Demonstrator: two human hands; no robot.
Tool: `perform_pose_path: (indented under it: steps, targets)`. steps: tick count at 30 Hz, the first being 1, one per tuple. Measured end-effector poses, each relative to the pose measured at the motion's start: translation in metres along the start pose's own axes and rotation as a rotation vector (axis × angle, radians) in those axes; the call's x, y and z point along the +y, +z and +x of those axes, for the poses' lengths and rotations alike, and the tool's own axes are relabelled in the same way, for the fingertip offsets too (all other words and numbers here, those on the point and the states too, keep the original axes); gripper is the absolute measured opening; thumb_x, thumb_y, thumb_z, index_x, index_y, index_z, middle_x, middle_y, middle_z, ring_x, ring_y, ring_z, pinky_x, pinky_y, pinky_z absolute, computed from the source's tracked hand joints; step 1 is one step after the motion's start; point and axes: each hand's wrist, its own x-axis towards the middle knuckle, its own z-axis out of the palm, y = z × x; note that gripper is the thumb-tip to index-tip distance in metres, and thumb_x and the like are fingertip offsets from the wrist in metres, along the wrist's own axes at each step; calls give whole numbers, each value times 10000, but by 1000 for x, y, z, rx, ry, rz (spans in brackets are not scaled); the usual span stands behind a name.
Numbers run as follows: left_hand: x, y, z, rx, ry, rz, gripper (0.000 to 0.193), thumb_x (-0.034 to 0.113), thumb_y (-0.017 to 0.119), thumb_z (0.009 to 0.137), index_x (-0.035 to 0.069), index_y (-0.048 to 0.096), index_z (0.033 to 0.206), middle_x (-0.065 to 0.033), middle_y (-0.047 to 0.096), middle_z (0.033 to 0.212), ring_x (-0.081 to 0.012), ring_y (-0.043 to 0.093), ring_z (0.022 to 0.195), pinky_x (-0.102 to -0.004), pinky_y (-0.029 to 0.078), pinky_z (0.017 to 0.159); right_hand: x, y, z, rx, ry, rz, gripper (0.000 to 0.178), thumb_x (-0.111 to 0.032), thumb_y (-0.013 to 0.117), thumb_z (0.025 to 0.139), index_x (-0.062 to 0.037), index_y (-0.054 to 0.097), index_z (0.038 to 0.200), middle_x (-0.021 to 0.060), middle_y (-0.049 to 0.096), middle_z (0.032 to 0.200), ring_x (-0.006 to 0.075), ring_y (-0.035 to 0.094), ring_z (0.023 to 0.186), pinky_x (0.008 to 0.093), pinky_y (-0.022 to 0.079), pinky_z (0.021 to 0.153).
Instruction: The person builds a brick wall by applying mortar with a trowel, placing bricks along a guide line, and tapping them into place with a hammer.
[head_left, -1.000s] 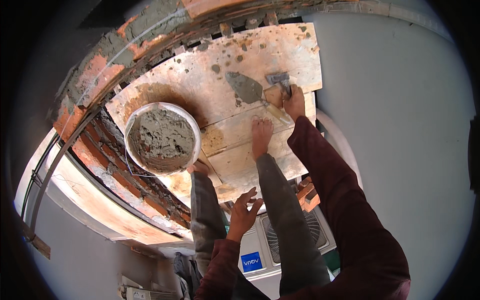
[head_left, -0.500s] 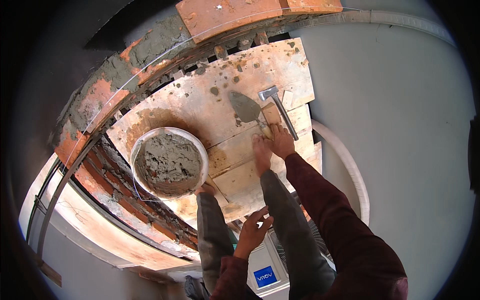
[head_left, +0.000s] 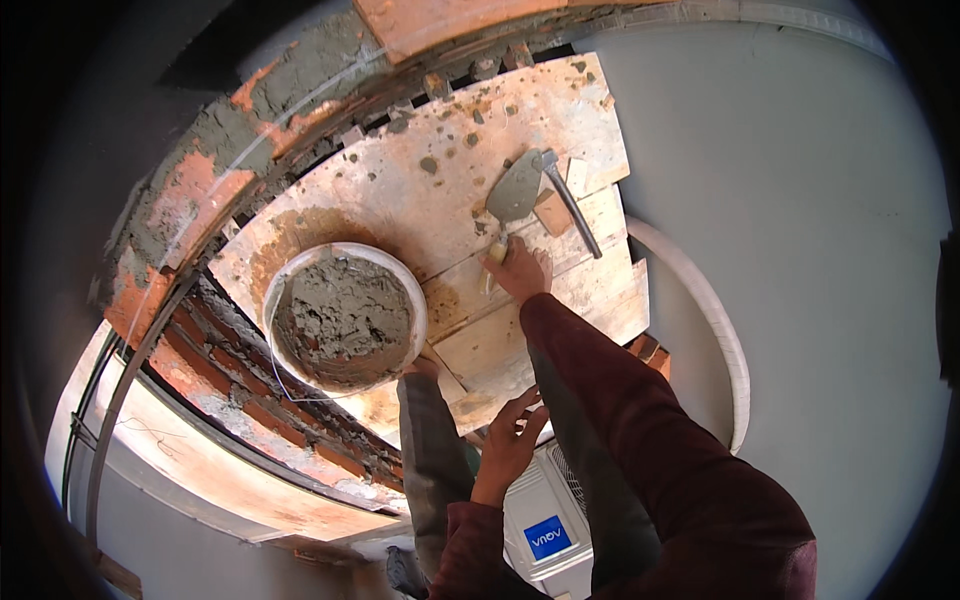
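My right hand (head_left: 520, 271) is closed around the handle of a trowel (head_left: 517, 188). The trowel's mortar-smeared blade points away from me over the boards, its tip near the head of a hammer (head_left: 576, 214). My left hand (head_left: 508, 447) hangs above my legs with loosely bent fingers apart and holds nothing. A round white bucket (head_left: 420, 318) stands left of the trowel, nearly full of wet grey mortar (head_left: 345, 312).
Wooden boards (head_left: 395, 185) spotted with mortar carry the tools and my bare feet. Along the far left curves a brick wall (head_left: 205, 205) topped with mortar, a pale string (head_left: 240, 155) above it. A grey wall (head_left: 800, 240) and white hose (head_left: 710, 340) lie right.
My right hand has taken hold of the trowel and lifted it, moving left. The blade has swung to the right, over the hammer's head. My left hand has hardly moved.
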Motion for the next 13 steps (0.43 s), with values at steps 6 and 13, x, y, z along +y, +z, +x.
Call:
perform_pose_path:
  steps: [6, 13]
  targets:
    - [-14, -1, -4, -55, 36, 18, 455, 257, 644, 969, 22, 577, 1352, -155, 666, 1221, -191, 671, 1000, -306, 507, 799, -44, 19, 13, 298, 165, 289, 496, -358, 671, 866, -6, 533, 1188, 225, 677, 986, 400, 657, 876, 423, 509, 813]
    - [-53, -8, -23, 12, -13, 96, 445, 242, 659, 963, 36, 585, 1350, -151, 672, 1206, -217, 677, 971, -311, 532, 854, -140, -166, -35, -237, 321, 1533, 96, -204, 539, 903, -128, 488, 935, 61, 523, 704, 203, 511, 513, 352, 478, 432]
